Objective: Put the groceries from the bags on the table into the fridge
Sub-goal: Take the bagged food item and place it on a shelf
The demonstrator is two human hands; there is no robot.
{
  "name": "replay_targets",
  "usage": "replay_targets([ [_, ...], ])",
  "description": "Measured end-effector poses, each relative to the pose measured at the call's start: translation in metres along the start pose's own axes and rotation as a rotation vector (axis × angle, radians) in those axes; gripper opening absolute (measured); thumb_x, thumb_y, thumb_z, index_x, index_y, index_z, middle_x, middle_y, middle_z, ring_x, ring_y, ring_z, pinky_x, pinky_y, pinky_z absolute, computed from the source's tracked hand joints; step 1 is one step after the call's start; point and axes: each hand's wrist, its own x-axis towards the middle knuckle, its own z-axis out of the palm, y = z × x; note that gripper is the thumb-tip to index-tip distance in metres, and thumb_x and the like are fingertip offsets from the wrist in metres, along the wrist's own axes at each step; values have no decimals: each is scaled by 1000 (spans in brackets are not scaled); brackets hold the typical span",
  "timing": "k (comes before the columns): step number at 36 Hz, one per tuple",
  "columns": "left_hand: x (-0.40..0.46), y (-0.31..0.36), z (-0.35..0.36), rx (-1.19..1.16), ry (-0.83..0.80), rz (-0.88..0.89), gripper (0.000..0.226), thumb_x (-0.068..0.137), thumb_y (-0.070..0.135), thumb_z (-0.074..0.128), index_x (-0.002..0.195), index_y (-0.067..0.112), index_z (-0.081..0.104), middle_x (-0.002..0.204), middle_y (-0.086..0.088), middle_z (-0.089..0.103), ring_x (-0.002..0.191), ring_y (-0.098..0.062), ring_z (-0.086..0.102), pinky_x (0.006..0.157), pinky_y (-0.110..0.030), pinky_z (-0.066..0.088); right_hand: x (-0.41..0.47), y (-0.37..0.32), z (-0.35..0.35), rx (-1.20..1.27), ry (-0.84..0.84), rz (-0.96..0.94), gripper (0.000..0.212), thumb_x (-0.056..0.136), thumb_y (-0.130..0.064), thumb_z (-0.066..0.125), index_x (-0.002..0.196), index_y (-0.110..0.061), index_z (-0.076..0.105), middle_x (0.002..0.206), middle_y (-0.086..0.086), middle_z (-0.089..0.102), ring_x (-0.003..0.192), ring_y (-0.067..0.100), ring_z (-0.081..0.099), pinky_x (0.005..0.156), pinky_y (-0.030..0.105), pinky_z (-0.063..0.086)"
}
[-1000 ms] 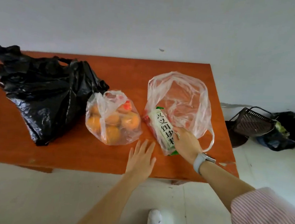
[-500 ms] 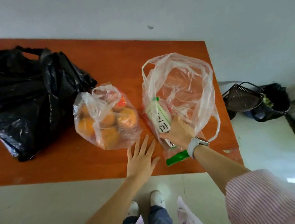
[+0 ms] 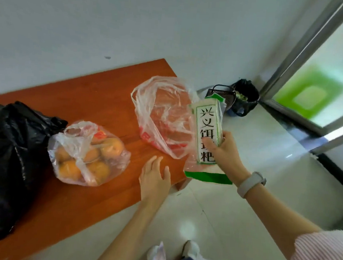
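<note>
My right hand (image 3: 227, 154) grips a white and green food packet (image 3: 206, 132) printed with black characters, lifted off the table past its right edge. Flat on the orange wooden table (image 3: 100, 87), near the front edge, rests my left hand (image 3: 154, 179), fingers spread and holding nothing. Left of the packet lies a clear plastic bag (image 3: 163, 117), open and slack. A second clear bag holding oranges (image 3: 86, 154) sits left of my left hand. At the far left a black plastic bag (image 3: 8, 154) is heaped on the table.
A white wall runs behind the table. On the tiled floor at the right stand a dark basket (image 3: 220, 92) and a black bin bag (image 3: 247, 96). A metal-framed glass door (image 3: 305, 85) is at the far right. My shoes (image 3: 189, 252) show at the bottom.
My right hand pulled the packet out of the clear bag and raised it off the table to the right. The view swung right. My left hand stayed on the table.
</note>
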Motion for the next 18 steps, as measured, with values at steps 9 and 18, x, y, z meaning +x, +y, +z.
replay_targets([
  [9, -61, 99, 20, -134, -81, 349, 36, 96, 27, 46, 131, 18, 48, 137, 2, 47, 128, -13, 38, 108, -30, 29, -91, 47, -113, 221, 141, 144, 38, 89, -21, 59, 118, -10, 37, 101, 3, 60, 84, 13, 63, 57, 22, 54],
  [18, -199, 211, 102, -77, -325, 748, 34, 94, 21, 49, 127, 13, 53, 125, -5, 56, 116, -20, 50, 99, -32, 38, -235, 130, -272, 162, 367, 249, 41, 87, -25, 60, 121, -10, 42, 95, 1, 63, 80, 14, 65, 60, 25, 53],
])
